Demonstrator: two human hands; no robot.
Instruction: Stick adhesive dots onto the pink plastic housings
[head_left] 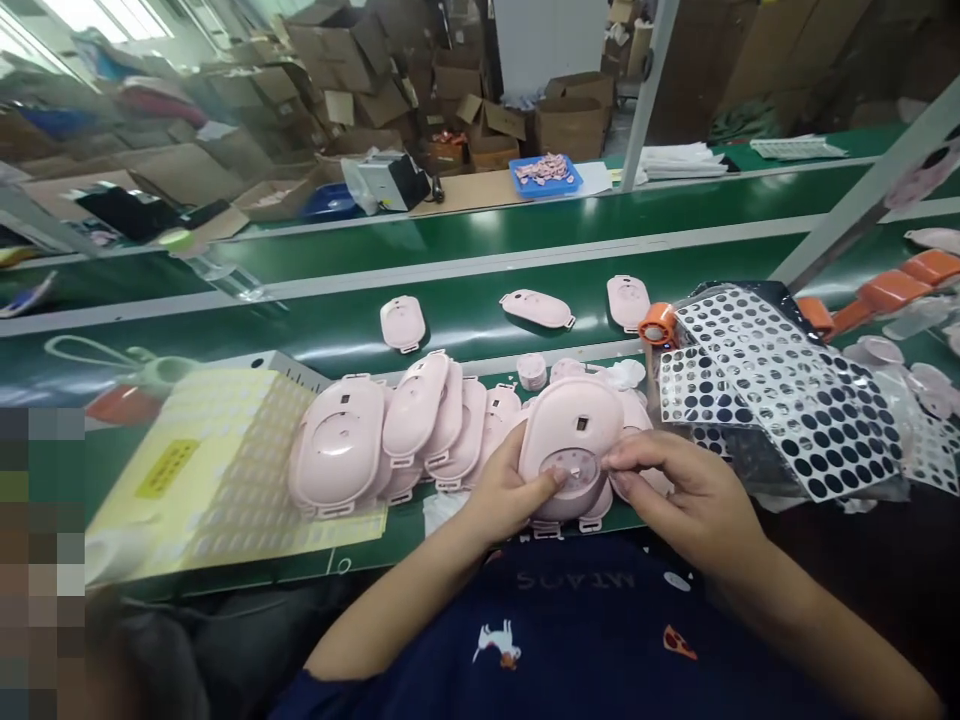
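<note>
A pale pink oval plastic shell (559,420) is held upright in front of my chest, with a small dark square slot near its top. My left hand (499,495) grips it from the left, the thumb lying over a round pink disc (581,465) in its recess. At the disc's right edge, my right hand (694,500) has thumb and forefinger pinched together; anything between them is too small to make out. Similar pink shells (337,450) lean in overlapping rows to the left. More round pink pieces (532,371) are stacked just behind the held shell.
Sheets of round black stickers (795,400) lie at right beside an orange tape roll (658,325). Yellow sticker sheets (225,470) cover the left side. Loose pink shells (538,308) rest on the green belt (465,340). Beyond it stands a blue tray (545,186) of small pink parts.
</note>
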